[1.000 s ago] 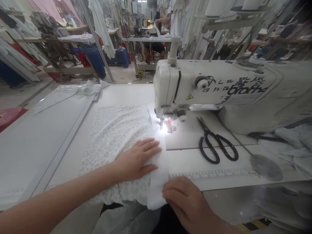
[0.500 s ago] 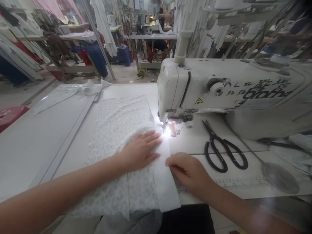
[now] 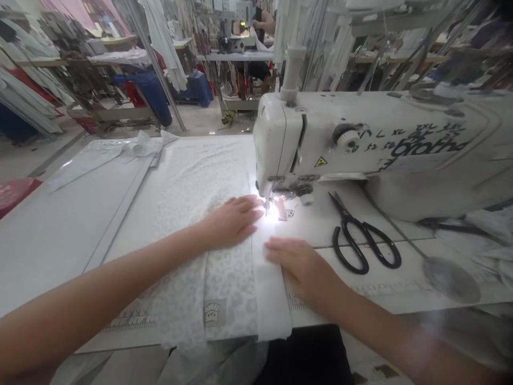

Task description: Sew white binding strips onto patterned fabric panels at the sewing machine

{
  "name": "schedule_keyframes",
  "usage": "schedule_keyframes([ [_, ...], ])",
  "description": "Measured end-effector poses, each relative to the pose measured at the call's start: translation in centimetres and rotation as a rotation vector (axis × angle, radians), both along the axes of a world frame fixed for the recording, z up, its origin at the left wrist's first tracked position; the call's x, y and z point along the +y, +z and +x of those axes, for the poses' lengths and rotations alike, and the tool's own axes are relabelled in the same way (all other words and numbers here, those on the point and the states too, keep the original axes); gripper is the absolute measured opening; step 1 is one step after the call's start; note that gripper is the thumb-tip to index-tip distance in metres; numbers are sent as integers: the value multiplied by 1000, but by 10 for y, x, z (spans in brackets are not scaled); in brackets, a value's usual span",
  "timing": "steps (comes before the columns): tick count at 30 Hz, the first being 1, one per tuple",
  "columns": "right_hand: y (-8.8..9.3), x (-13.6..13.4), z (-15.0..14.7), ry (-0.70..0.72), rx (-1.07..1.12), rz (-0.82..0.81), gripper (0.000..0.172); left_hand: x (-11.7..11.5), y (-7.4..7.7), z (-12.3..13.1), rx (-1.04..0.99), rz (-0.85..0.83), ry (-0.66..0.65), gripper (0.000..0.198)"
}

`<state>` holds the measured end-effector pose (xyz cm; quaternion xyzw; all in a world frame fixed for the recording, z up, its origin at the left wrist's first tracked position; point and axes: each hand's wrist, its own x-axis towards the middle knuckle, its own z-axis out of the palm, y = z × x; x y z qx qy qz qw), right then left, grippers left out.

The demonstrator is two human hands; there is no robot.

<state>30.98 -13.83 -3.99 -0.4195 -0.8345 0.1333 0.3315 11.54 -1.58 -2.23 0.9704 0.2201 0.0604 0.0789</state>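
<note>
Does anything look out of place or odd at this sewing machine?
I see nothing plainly spilled or broken. The one oddity, perhaps: the black scissors lie slightly open on the near side of the sewing machine, which seems a bit careless with the right hand working nearby.

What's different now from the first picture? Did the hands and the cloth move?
Yes! The spotted cloth slid forward, away from the person, and a little patch with a crown-like picture came into view. The left hand, lying flat on the cloth, moved forward. The right hand moved forward too, but it's blurred, so its hold is unclear. The black scissors and sewing machine stayed put.
</note>
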Motion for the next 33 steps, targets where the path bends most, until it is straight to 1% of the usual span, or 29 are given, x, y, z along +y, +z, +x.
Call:
schedule_keyframes([
  [1, -1, -21, 1, 45, 8, 37, 36, -16, -1, -2, 14, -21, -25, 36],
  [3, -8, -65, 2, 132, 71, 76, 34, -56, -2, -10, 45, -75, -74, 45],
  [4, -14, -86, 2, 127, 121, 67, 32, -79, -4, -14, 57, -95, -96, 51],
  [5, -22, -103, 1, 65, 184, 22, 29, -101, -5, -19, 71, -102, -120, 58],
  [6, -31, -115, 0, -47, 264, -70, 26, -122, -7, -24, 89, -96, -136, 62],
  [8, -50, -126, -5, -263, 468, -369, 20, -155, -11, -32, 123, -45, -152, 60],
  [9, -58, -126, -8, -320, 585, -521, 17, -166, -14, -34, 133, -10, -147, 57],
  [10, -65, -123, -12, -328, 698, -653, 14, -174, -17, -36, 136, 26, -138, 56],
  [11, -70, -119, -15, -303, 795, -743, 14, -180, -21, -36, 129, 61, -126, 57],
  [12, -72, -116, -18, -273, 868, -794, 15, -183, -24, -35, 120, 88, -112, 60],
  [14, -73, -113, -23, -244, 931, -844, 21, -185, -31, -31, 74, 141, -75, 61],
  [17, -65, -120, -26, -253, 963, -888, 26, -184, -39, -24, -39, 218, -24, 53],
  [19, -59, -128, -26, -242, 1010, -910, 25, -184, -41, -21, -112, 242, -38, 45],
  [21, -52, -133, -25, -221, 1051, -911, 22, -183, -40, -20, -151, 218, -92, 36],
  [23, -47, -136, -25, -213, 1068, -902, 19, -181, -36, -19, -174, 156, -153, 30],
  [25, -43, -137, -25, -217, 1061, -901, 18, -180, -31, -16, -196, 93, -194, 26],
  [27, -41, -138, -26, -222, 1042, -903, 18, -179, -26, -13, -220, 64, -233, 24],
  [30, -38, -140, -26, -221, 1014, -910, 17, -179, -22, -9, -249, 67, -265, 24],
  [33, -35, -142, -26, -214, 995, -919, 17, -180, -22, -8, -255, 48, -266, 23],
])
